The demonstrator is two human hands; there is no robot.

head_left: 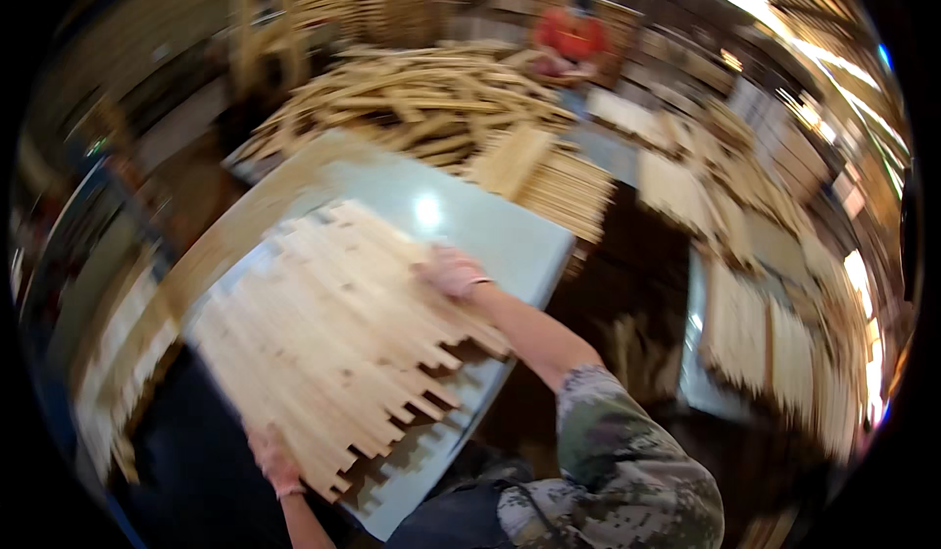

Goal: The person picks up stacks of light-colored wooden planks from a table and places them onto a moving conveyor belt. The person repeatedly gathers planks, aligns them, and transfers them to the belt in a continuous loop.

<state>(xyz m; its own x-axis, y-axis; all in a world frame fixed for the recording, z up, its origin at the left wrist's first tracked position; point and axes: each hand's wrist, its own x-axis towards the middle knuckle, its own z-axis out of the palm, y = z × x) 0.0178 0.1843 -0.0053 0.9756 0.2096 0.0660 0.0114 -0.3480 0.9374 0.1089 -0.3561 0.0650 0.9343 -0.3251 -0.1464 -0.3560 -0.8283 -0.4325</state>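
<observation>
A wide panel of pale wooden strips [333, 324], set side by side with staggered ends, lies over a light blue table [500, 225]. Its near end stands above the surface and throws a shadow there. My right hand [453, 272], in a pink glove, is on the panel's right edge, its fingers over the top. At the near left corner my left hand [274, 459], gloved in pink too, grips the edge, its thumb side showing and the other fingers partly hidden beneath the wood. The picture is smeared by motion.
Behind the table lies a big heap of loose wooden strips [421, 98], with a neat stack of strips [569, 191] beside it. A person in red [571, 37] is at the back. More wooden panels [755, 324] rest on benches at right, others [123, 353] at left.
</observation>
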